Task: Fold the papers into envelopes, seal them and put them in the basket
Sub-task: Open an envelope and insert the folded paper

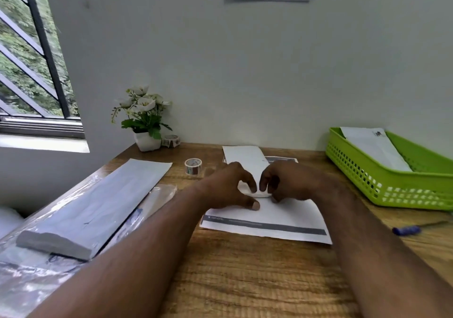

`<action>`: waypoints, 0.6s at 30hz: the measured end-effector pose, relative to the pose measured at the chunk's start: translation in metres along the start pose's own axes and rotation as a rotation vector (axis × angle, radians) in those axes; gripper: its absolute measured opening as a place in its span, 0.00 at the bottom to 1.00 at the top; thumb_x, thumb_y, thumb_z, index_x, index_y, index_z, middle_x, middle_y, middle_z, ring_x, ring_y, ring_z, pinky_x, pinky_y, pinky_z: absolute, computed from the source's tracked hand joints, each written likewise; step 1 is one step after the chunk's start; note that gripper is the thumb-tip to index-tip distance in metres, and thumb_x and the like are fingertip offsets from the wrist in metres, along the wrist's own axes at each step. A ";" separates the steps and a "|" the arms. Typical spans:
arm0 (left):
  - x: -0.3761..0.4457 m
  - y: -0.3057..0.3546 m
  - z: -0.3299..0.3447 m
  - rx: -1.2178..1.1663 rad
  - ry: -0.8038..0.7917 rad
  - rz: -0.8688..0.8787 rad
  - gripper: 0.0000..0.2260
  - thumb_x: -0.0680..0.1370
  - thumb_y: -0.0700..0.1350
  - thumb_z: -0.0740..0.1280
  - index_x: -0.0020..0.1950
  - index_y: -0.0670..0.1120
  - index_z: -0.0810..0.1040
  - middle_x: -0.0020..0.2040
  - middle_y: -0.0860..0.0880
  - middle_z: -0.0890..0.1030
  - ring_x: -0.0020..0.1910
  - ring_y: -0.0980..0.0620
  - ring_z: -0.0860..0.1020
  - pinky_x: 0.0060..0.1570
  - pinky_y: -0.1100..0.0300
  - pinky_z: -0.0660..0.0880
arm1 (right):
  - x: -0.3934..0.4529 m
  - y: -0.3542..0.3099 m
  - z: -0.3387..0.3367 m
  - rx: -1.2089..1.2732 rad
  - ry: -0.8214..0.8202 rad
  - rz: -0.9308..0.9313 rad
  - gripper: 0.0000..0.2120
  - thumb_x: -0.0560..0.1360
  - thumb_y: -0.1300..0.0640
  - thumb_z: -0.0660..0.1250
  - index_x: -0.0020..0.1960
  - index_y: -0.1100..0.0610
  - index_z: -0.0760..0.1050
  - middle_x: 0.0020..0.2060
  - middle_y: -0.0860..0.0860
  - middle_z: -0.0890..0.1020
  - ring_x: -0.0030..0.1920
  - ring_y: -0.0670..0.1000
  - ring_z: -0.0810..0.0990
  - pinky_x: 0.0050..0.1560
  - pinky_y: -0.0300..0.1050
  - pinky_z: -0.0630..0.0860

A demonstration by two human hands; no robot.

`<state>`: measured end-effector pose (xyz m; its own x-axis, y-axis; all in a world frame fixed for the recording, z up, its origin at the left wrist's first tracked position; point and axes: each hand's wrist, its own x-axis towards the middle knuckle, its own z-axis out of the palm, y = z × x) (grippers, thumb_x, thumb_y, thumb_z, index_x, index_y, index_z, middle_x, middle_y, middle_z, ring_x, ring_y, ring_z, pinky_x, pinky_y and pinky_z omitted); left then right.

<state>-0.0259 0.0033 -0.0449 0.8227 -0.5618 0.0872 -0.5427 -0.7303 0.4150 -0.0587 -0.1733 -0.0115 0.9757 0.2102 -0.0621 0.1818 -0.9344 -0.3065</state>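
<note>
Right now two hands meet over a white paper that lies flat on the wooden table. The left hand and the right hand both have their fingers bent down, and together they hold a small, flat white round thing between the fingertips, just above the paper. It looks like a roll of tape, but it is too blurry to be sure. The left thumb presses down on the paper. The paper has a dark stripe along its near edge. Behind the hands lies another folded white paper. A green basket sits on the right side of the table, well apart from the hands, and one white envelope already lies inside it. A roll of tape stands near the left hand, and a second roll sits just beside a small white pot of white flowers by the wall. On the left lies a stack of paper on a clear plastic wrap. A blue pen lies near the right arm.
</note>
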 end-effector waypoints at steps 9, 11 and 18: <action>0.004 -0.003 -0.002 -0.120 0.074 -0.049 0.06 0.74 0.49 0.72 0.48 0.49 0.84 0.41 0.57 0.82 0.41 0.60 0.78 0.43 0.67 0.75 | 0.008 0.033 -0.003 0.322 -0.029 0.004 0.07 0.70 0.61 0.74 0.48 0.56 0.81 0.36 0.48 0.78 0.33 0.41 0.74 0.34 0.35 0.73; 0.005 -0.002 0.000 -0.139 0.086 -0.054 0.08 0.72 0.52 0.74 0.48 0.51 0.84 0.42 0.56 0.82 0.43 0.58 0.79 0.48 0.60 0.77 | 0.009 0.040 0.006 0.395 0.038 -0.043 0.05 0.70 0.61 0.74 0.47 0.58 0.82 0.35 0.49 0.79 0.30 0.40 0.72 0.30 0.30 0.68; 0.007 0.000 0.010 -0.154 0.161 -0.108 0.05 0.72 0.49 0.73 0.47 0.52 0.84 0.43 0.57 0.83 0.45 0.59 0.78 0.55 0.51 0.77 | 0.015 0.046 0.012 0.353 0.092 -0.069 0.05 0.69 0.59 0.76 0.43 0.56 0.82 0.33 0.45 0.80 0.32 0.40 0.74 0.32 0.28 0.68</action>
<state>-0.0214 -0.0043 -0.0533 0.8977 -0.4051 0.1731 -0.4278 -0.7080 0.5619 -0.0368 -0.2094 -0.0379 0.9725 0.2272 0.0510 0.2096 -0.7585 -0.6171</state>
